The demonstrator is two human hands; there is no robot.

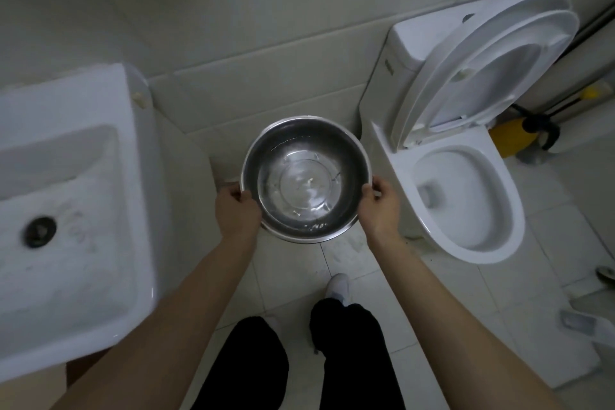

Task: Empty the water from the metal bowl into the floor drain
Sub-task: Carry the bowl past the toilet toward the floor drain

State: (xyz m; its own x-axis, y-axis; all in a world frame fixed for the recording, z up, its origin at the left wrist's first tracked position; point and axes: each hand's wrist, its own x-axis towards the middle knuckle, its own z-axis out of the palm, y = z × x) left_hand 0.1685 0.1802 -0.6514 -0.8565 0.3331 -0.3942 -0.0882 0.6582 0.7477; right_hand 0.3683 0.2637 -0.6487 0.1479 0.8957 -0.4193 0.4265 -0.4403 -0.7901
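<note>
A round metal bowl [306,178] with clear water in it hangs level above the tiled floor, between the sink and the toilet. My left hand [234,210] grips its left rim and my right hand [381,206] grips its right rim. A few small white specks float near the bowl's near edge. I cannot make out a floor drain; the floor under the bowl is hidden.
A white sink [66,216] with a dark drain stands at the left. A white toilet [466,190] with its lid raised is at the right. A yellow object [509,140] sits behind the toilet. My legs and a white shoe [337,286] are below, on the tiles.
</note>
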